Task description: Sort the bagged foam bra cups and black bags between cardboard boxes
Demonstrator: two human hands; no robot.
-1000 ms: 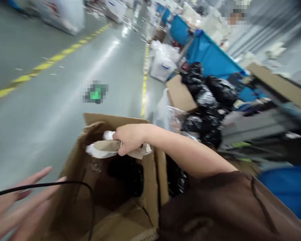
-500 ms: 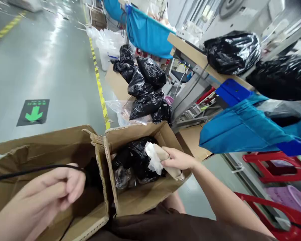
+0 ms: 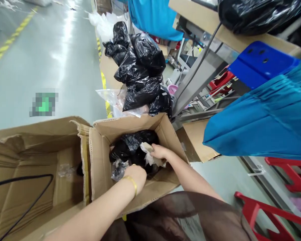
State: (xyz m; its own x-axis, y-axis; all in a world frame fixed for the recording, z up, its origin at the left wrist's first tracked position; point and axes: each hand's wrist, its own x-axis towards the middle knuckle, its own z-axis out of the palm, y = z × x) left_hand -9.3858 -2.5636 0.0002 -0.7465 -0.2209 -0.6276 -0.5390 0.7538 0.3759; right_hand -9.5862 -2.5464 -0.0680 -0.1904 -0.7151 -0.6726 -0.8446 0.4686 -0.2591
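Note:
Both hands are inside the right-hand cardboard box (image 3: 100,167). My right hand (image 3: 160,152) is closed on a beige, roll-like piece with crumpled white wrapping (image 3: 146,149); its exact kind does not show. My left hand (image 3: 136,174), with a yellow bangle at the wrist, reaches over the box's contents. Its fingers are hidden, so I cannot tell whether they grip anything. Beneath and beyond the hands lie black plastic bags (image 3: 125,144). Close to the left hand is a small clear plastic bag (image 3: 119,169) with something dark in it.
A second open carton (image 3: 40,160) stands at the left, with a black cord (image 3: 22,180) across it. Black bags (image 3: 142,73) are piled beyond the boxes. At the right are a table leg (image 3: 190,80), a blue cloth sling (image 3: 256,124) and red stools (image 3: 261,207).
My left hand has moved from over the left carton, where it was by the black cord, into the right box. My right hand has lowered the beige piece deeper into that box.

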